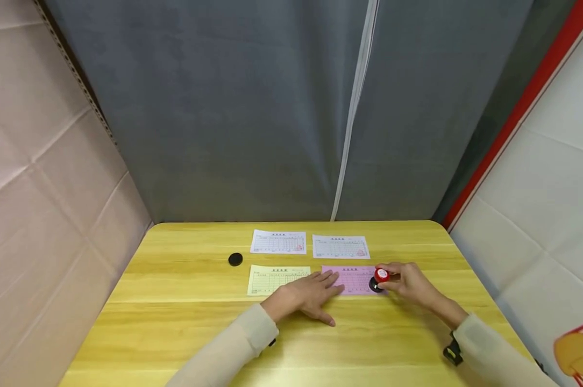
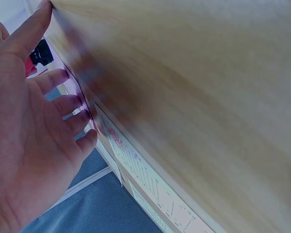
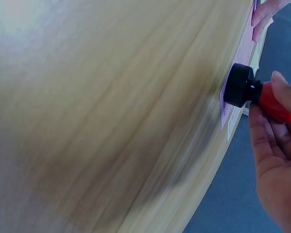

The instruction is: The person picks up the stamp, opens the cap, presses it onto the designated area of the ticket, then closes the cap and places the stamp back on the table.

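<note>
My right hand (image 1: pixel 410 282) pinches the red handle of a round stamp (image 1: pixel 381 278) between thumb and fingers. The stamp's black base is over the right end of a pink printed slip (image 1: pixel 352 274); whether it touches the paper I cannot tell. My left hand (image 1: pixel 311 295) rests with spread, fairly straight fingers on the left part of that slip. Just left of it lies a pale yellow slip (image 1: pixel 267 281), its right corner covered by the hand. In the right wrist view the stamp (image 3: pixel 238 85) is tilted sideways by the camera angle, with fingers around its red handle.
Two white printed slips, a left one (image 1: pixel 277 242) and a right one (image 1: pixel 340 247), lie farther back, each with a red mark in its lower right corner. A black round disc (image 1: pixel 235 259) sits left of the slips. A grey curtain (image 1: pixel 248 107) hangs behind the wooden table (image 1: pixel 175 322).
</note>
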`<state>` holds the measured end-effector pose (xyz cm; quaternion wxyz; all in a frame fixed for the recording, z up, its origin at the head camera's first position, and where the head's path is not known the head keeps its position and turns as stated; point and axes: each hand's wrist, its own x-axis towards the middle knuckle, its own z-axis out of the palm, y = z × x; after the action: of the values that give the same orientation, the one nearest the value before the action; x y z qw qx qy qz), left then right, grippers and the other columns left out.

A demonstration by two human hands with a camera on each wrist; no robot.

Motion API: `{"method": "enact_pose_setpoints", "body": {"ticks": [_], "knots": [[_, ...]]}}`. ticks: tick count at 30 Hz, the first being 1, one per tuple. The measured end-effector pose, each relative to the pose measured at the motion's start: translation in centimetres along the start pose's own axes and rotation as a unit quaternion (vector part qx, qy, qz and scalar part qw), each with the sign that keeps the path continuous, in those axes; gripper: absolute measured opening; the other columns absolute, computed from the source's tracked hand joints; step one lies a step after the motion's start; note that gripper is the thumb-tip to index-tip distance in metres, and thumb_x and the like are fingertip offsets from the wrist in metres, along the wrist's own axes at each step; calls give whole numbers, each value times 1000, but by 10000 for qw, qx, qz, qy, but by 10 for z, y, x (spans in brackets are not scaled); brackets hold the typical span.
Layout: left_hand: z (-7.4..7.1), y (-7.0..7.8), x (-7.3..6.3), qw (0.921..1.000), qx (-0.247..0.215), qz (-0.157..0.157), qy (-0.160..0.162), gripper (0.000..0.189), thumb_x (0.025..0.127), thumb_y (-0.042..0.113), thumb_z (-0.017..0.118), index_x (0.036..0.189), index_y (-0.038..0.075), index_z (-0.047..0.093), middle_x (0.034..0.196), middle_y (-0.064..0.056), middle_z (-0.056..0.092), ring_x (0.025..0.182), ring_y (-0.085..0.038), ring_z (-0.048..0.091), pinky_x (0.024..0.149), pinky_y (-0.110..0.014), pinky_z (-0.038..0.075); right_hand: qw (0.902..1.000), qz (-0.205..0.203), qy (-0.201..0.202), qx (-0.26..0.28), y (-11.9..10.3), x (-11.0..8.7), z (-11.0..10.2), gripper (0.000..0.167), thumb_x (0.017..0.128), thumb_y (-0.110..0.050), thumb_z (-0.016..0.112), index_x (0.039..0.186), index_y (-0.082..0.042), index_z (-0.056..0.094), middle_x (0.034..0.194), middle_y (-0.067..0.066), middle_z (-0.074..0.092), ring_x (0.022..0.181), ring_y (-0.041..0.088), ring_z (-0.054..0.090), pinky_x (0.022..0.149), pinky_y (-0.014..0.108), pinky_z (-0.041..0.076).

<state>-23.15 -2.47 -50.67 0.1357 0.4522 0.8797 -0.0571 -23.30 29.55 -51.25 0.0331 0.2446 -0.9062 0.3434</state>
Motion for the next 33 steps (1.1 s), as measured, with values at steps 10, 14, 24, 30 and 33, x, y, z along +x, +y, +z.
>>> {"method": "enact_pose_setpoints", "body": {"ticks": [10,14,24,30,33], "knots": [[1,-2,1,10000,-22,0,-15,96,96,75,57,170,23,26,178,-9,14,164,-24,14,133,-37,16,9999,125,-48,47,-1,-1,1,49,82,-5,91,124,11,73,114,23,77,94,11,73,77,29,65],[1,-3,2,10000,-91,12,-20,96,96,75,57,170,23,26,178,-9,14,164,-25,13,133,-38,16,10000,60,-8,-6,0,-1,2,48,81,-5,91,123,11,74,113,22,77,94,12,73,77,30,65],[2,-2,1,9999,-117,39,-4,96,95,76,58,170,23,27,177,-9,15,164,-25,14,133,-39,17,10000,-66,-43,-23,0,-2,1,47,82,-5,90,123,11,73,114,23,77,95,10,72,76,29,65],[3,-2,1,10000,-84,28,1,97,95,76,58,170,23,27,177,-9,15,164,-25,15,133,-39,18,9999,5,-74,-76,-1,0,-1,48,82,-8,91,123,10,74,113,22,77,94,10,72,76,25,64],[1,-2,1,10000,-76,36,9,97,95,75,58,170,22,27,177,-10,15,164,-25,14,133,-38,17,9999,42,-123,3,-1,1,-2,47,83,-6,90,123,12,73,115,24,76,93,13,75,77,28,65]]}}
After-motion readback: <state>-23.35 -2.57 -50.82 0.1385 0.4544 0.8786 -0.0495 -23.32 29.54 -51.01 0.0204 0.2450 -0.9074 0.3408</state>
